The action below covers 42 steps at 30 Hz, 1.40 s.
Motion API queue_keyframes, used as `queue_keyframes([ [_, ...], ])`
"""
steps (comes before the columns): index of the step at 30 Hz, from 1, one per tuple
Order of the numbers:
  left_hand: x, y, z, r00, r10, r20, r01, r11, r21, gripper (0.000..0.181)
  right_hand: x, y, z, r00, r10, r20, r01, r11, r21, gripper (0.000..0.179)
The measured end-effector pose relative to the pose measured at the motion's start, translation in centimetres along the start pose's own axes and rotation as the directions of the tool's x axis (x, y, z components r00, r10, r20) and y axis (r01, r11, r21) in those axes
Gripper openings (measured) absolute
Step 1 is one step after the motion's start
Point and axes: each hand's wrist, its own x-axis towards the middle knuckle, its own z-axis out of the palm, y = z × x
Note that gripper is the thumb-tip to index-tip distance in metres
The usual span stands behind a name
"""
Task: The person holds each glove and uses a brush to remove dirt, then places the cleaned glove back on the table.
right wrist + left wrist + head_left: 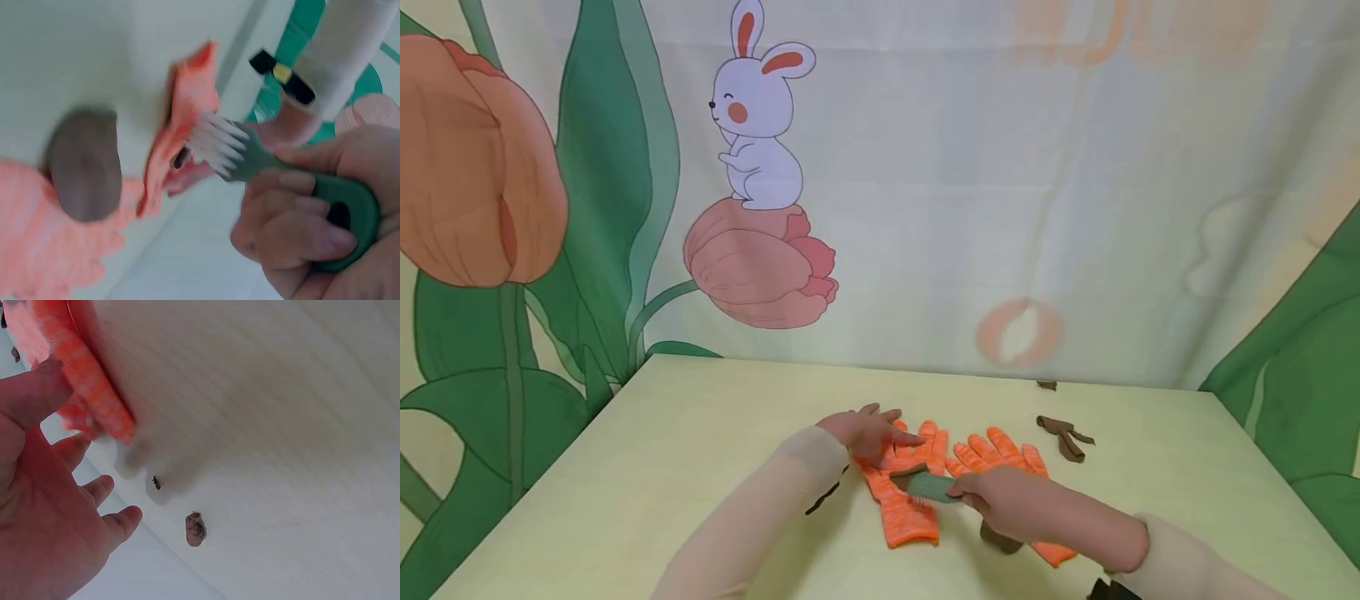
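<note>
Two orange knit gloves lie on the table, a left one [908, 525] and a right one [1000, 450]. My left hand [871, 436] touches the left glove near its fingers, its own fingers spread; in the left wrist view the thumb meets an orange glove finger [94, 384]. My right hand [1009, 502] grips a green brush [934, 488] by its handle. The brush's white bristles [215, 142] point down at the left glove, beside a small brown piece [906, 476] on it. A smooth brown lump [86, 165] lies by the right glove, partly hidden under my right hand in the head view.
Brown strips [1063, 437] lie beyond the right glove, with a smaller brown bit [1047, 385] near the table's back edge. The left wrist view shows a brown lump [195, 529] and a dark crumb [156, 482]. A printed curtain [910, 208] hangs behind the table [700, 417].
</note>
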Motion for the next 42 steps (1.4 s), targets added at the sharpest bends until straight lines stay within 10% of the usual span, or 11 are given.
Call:
queue_keyframes([
  [9, 0.4, 0.3, 0.2, 0.999, -0.050, -0.014, 0.050, 0.998, 0.026, 0.053, 1.9, -0.6, -0.2, 0.984, -0.026, -0.177, 0.030, 0.999, 0.019, 0.027],
  [25, -0.1, 0.5, 0.3, 1.000, -0.029, -0.003, 0.029, 0.998, 0.049, 0.066, 1.1, 0.7, -0.4, 0.999, -0.049, -0.006, 0.049, 0.998, -0.025, 0.022],
  [31, -0.4, 0.3, -0.2, 0.999, -0.037, 0.022, 0.037, 0.999, -0.008, 0.062, 0.3, 0.1, -2.3, 0.996, -0.023, -0.090, 0.022, 1.000, -0.019, 0.026],
  [37, -0.2, 0.5, -0.1, 1.000, -0.024, -0.004, 0.024, 0.999, 0.021, 0.063, 3.6, -0.8, 0.5, 0.994, 0.019, -0.112, -0.023, 0.999, -0.036, 0.025],
  [42, -0.4, 0.3, -0.1, 1.000, -0.022, 0.005, 0.022, 1.000, -0.017, 0.066, 2.5, -0.8, 1.4, 0.995, -0.078, -0.056, 0.073, 0.994, -0.086, 0.023],
])
